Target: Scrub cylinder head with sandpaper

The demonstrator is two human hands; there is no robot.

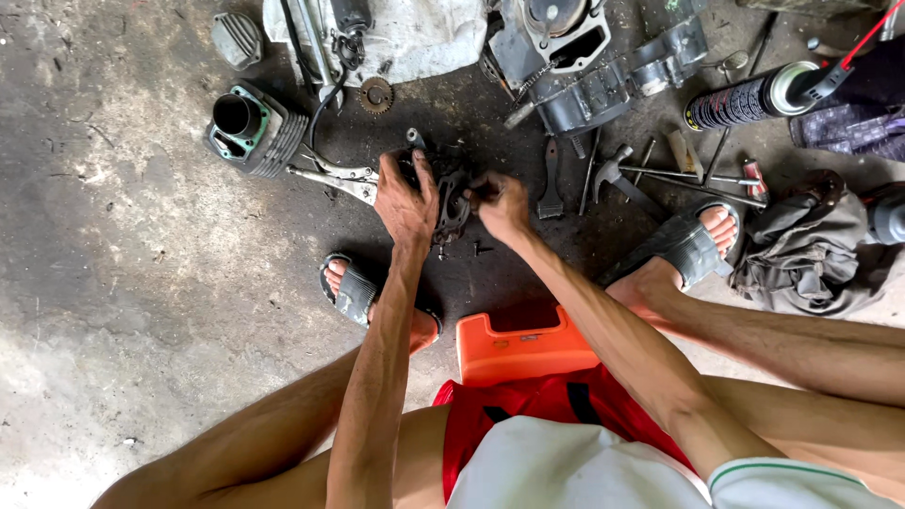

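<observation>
Head view, looking straight down past the knees to an oil-stained concrete floor. Both hands meet over a dark, flat metal engine part resting on the floor; everything below is placed against that part. Left hand is clamped over its left edge, fingers curled down onto it. Right hand is closed on its upper right corner, fingertips pinched there (whether they grip a small tool or only the metal, cannot tell). The two hands sit close, almost touching, with the part between them. The part's long axis runs up-and-down in the frame, away from the body, narrower end pointing back toward the orange stool. Just left of the part: locking pliers, handles pointing further left. Well left and above: a finned cylinder, bore open to the camera. Above the part: a small sprocket beside a white cloth. Upper right: grey engine casing. Right of the part: a hammer and loose rods, then a black spray can lying tilted, nozzle to the right. Sandalled feet flank the part, one lower left, one to the right.
</observation>
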